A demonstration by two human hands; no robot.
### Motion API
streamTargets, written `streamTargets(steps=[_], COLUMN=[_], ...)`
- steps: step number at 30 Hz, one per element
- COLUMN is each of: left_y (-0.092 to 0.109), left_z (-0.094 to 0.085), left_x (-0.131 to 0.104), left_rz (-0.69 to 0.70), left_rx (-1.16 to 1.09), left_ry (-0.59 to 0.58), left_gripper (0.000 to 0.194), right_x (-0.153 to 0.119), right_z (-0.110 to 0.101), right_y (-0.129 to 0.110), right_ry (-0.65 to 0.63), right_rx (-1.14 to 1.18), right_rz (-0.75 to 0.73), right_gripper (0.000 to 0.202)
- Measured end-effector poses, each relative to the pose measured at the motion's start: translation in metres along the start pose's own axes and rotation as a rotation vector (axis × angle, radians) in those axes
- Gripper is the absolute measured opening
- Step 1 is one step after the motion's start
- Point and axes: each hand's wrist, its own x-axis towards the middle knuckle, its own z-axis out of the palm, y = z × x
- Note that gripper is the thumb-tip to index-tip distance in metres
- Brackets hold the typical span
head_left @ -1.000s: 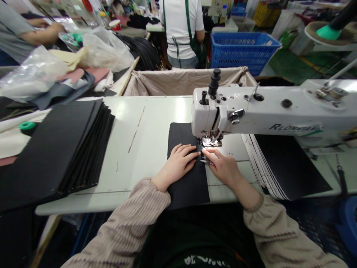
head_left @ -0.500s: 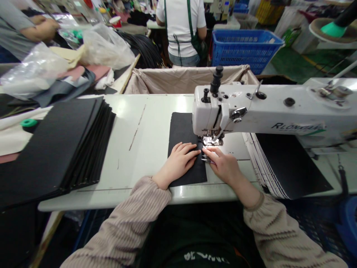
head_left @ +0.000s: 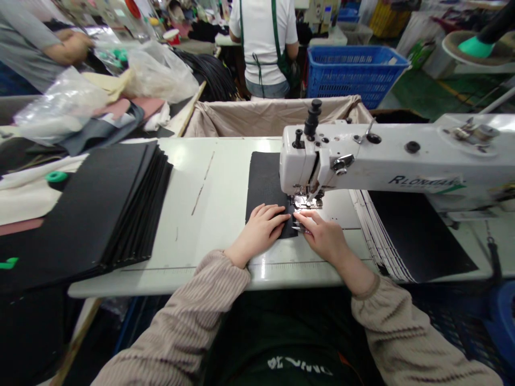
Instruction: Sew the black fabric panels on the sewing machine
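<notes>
A black sheet of material lies on the machine table, its right edge under the presser foot of a white sewing machine. My left hand rests flat on the near part of this sheet, fingers stretched out and pointing to the foot. Just right of it, my right hand has its index fingertip at the sheet's right edge. Small thread snips are tucked in the right hand, their metal tips poking out to the left; the rest is hidden by the palm and fingers.
Stacked black panels cover the table's left end. Another stack with pale edges lies right, under the machine arm. Behind are a cloth-lined bin, a blue crate, plastic bags and a person in a white shirt.
The black sheet has slid away from me under the foot, so its near edge is closer to my hands. Both hands stay near the foot. The view has shifted slightly.
</notes>
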Motion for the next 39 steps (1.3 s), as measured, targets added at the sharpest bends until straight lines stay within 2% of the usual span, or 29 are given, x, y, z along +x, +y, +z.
streamTargets(steps=[18, 29, 39], left_y=[-0.001, -0.007, -0.007], left_z=[-0.001, 0.007, 0.005], left_x=[0.005, 0.013, 0.015], left_rz=[-0.043, -0.071, -0.074], left_rx=[0.001, 0.036, 0.049], left_ry=[0.028, 0.004, -0.009], left_gripper=[0.032, 0.042, 0.043], right_x=[-0.001, -0.001, -0.001], right_z=[0.000, 0.003, 0.003], right_y=[0.001, 0.003, 0.003], right_ry=[0.007, 0.038, 0.038], right_rx=[0.008, 0.018, 0.044], right_rz=[-0.014, -0.021, -0.019], right_gripper=[0.049, 0.048, 0.048])
